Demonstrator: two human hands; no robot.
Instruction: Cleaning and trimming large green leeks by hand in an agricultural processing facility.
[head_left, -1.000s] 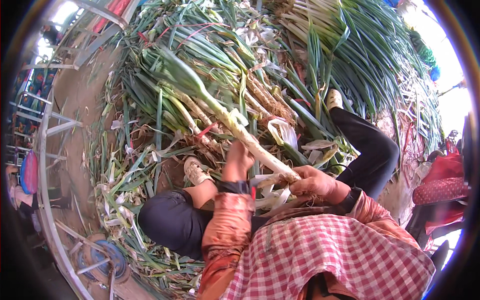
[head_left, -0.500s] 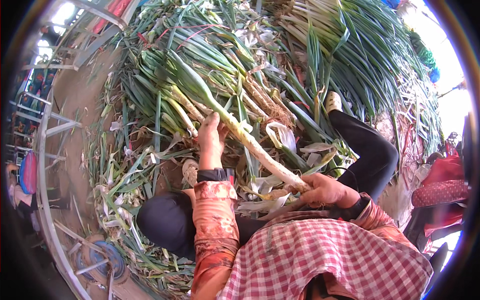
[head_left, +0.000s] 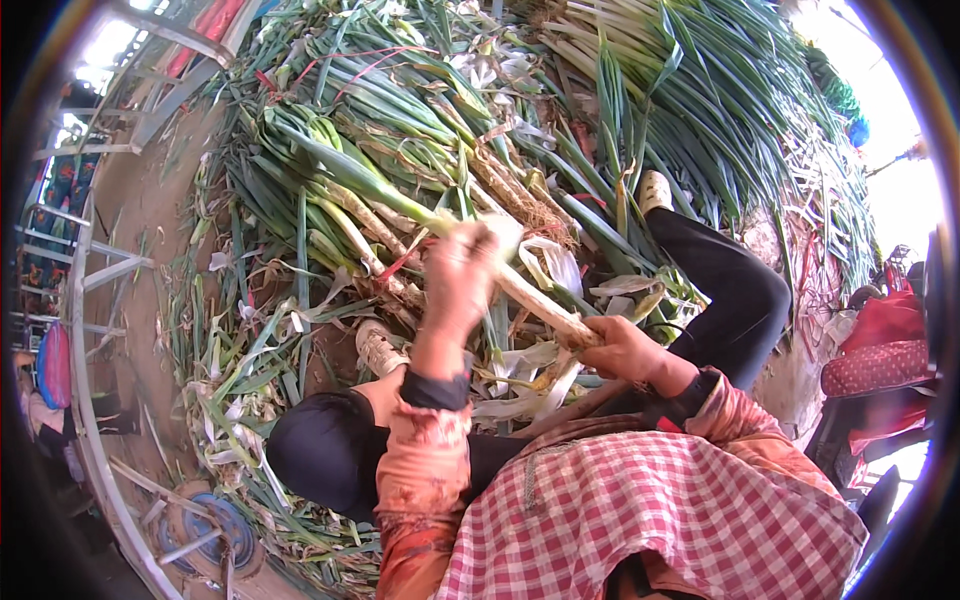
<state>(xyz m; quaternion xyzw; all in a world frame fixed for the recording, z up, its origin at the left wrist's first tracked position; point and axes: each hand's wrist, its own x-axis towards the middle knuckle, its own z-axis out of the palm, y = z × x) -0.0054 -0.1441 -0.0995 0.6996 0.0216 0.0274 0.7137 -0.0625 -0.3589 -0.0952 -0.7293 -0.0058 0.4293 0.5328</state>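
A long green onion [head_left: 545, 305] lies slantwise in front of me, its green top toward the far left and its pale root end toward me. My right hand [head_left: 628, 352] is closed round the root end. Partway up the stalk my left hand [head_left: 462, 280], smeared by motion, has its fingers curled in at the onion. A pale blur, perhaps loose outer skin, shows by those fingers. Just beyond, a pile of unpeeled green onions [head_left: 350, 205] with brown roots lies on the ground.
Cleaner green onions [head_left: 720, 110] are heaped at the far right. Stripped leaves [head_left: 240, 400] litter the ground. A metal frame [head_left: 85, 330] stands along the left, near a blue wheel [head_left: 205, 530]. My shoe [head_left: 655, 192] touches the right heap. Red cloth [head_left: 880, 345] lies at the right.
My left hand has moved right along the stalk, toward the root end, and turned over with its fingers curled. My right hand keeps its hold on the root end.
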